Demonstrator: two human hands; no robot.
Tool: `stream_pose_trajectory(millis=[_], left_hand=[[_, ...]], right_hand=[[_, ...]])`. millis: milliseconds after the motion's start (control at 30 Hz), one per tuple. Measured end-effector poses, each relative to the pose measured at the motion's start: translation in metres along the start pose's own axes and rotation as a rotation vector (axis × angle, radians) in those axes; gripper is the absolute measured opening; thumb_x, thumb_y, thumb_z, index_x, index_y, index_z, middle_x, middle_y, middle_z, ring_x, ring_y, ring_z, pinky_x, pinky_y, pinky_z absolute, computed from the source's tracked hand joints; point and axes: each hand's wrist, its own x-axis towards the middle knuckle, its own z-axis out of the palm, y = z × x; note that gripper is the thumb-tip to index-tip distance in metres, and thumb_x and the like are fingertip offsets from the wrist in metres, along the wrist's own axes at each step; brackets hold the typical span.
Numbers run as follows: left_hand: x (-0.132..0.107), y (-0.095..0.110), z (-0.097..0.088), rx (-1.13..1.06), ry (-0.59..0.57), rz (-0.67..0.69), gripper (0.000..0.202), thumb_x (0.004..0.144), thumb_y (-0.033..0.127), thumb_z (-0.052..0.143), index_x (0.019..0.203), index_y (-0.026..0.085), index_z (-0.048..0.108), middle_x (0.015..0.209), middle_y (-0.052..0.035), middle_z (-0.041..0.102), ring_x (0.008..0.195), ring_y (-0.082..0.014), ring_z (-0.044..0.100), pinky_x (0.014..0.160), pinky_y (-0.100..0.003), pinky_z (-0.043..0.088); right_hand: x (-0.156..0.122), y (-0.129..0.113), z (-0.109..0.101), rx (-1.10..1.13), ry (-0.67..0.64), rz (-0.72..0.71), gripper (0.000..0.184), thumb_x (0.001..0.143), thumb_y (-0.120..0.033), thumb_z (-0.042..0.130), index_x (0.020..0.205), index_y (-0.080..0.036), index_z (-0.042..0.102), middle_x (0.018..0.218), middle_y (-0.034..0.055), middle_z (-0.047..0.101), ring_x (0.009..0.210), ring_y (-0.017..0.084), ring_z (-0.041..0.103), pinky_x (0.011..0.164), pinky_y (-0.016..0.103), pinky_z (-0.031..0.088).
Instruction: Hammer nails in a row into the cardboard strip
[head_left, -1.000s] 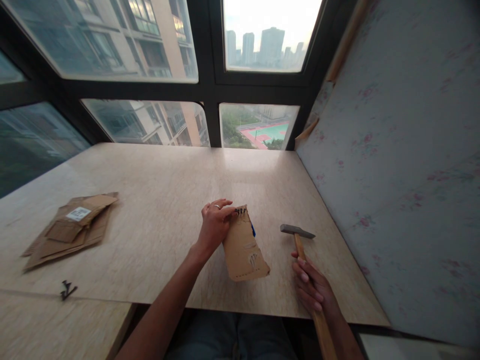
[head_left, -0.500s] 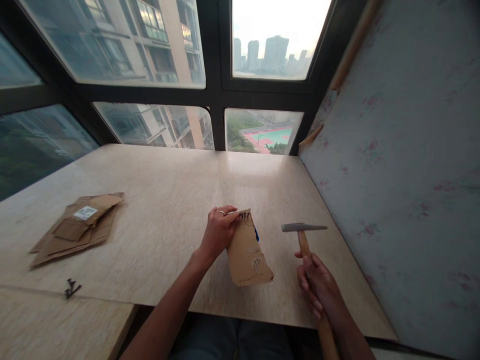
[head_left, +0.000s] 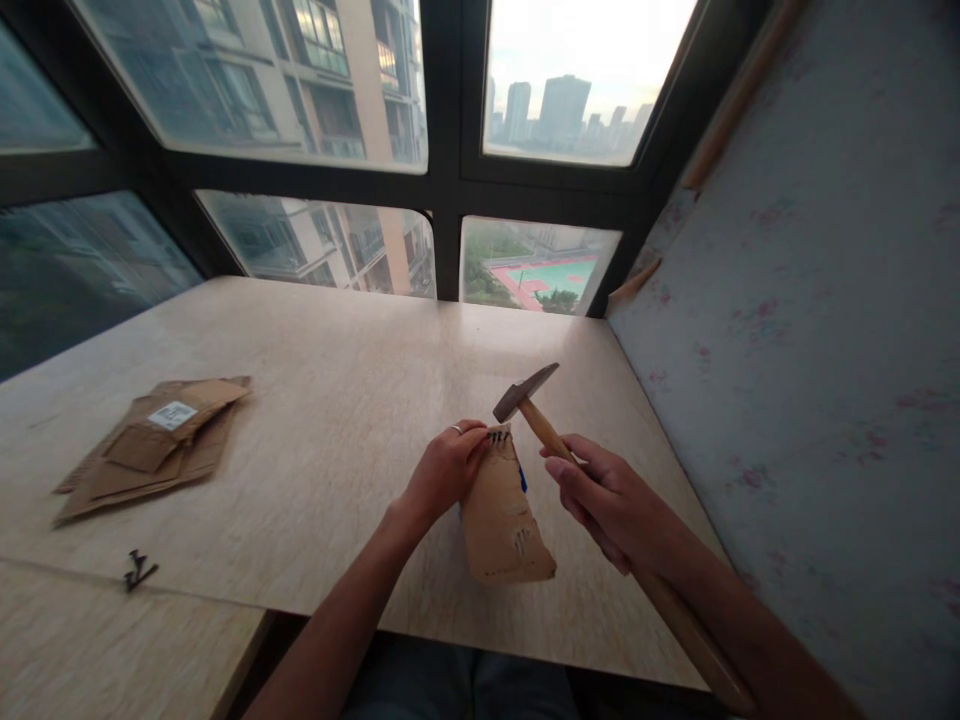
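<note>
My left hand (head_left: pixel 444 472) pinches the top edge of a brown cardboard piece (head_left: pixel 502 520) lying on the pale wooden table (head_left: pixel 337 400). Several small dark nails (head_left: pixel 497 436) stick up along that top edge by my fingertips. My right hand (head_left: pixel 611 500) is wrapped round the wooden handle of a hammer (head_left: pixel 534 405). The metal hammer head is raised just above and behind the nails. A bit of blue shows at the cardboard's right edge.
A stack of flat cardboard pieces (head_left: pixel 154 445) with a white label lies at the table's left. A few loose dark nails (head_left: pixel 137 570) lie near the front left edge. A floral-papered wall (head_left: pixel 810 350) stands close on the right; windows run along the back.
My right hand has lifted the hammer off the table and swung it left, so its head now hangs over the nails. My left hand stays on the cardboard.
</note>
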Motion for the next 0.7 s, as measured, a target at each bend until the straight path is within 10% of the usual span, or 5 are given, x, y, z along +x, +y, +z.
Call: stream_pose_trajectory(millis=[700], left_hand=[[0.002, -0.001, 0.000, -0.030, -0.031, 0.022, 0.022, 0.092, 0.011, 0.045, 0.093, 0.015, 0.066, 0.103, -0.0094, 0.067, 0.093, -0.0172, 0.063, 0.083, -0.032, 0.053]], right_hand=[[0.013, 0.015, -0.003, 0.093, 0.059, 0.019, 0.034, 0.088, -0.052, 0.051, 0.102, -0.020, 0.052, 0.054, -0.0106, 0.049, 0.021, 0.004, 0.035, 0.019, 0.013, 0.025]])
